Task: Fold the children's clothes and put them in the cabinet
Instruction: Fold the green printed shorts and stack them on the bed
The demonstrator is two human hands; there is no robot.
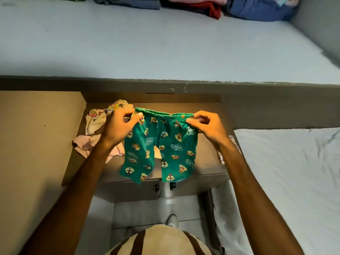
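The person holds up a pair of green cartoon-print shorts (160, 146) by the waistband, the left hand (119, 126) pinching one corner and the right hand (206, 126) pinching the other, so the legs hang down over the open drawer (207, 162). Pale crumpled clothes (99, 122) lie in the drawer just behind the left hand, and folded piles (193, 4) sit at the bed's (147, 43) far edge.

Both arms out fwd, left grip (121, 124) & right grip (204, 124) pinched shut, level w/ each other
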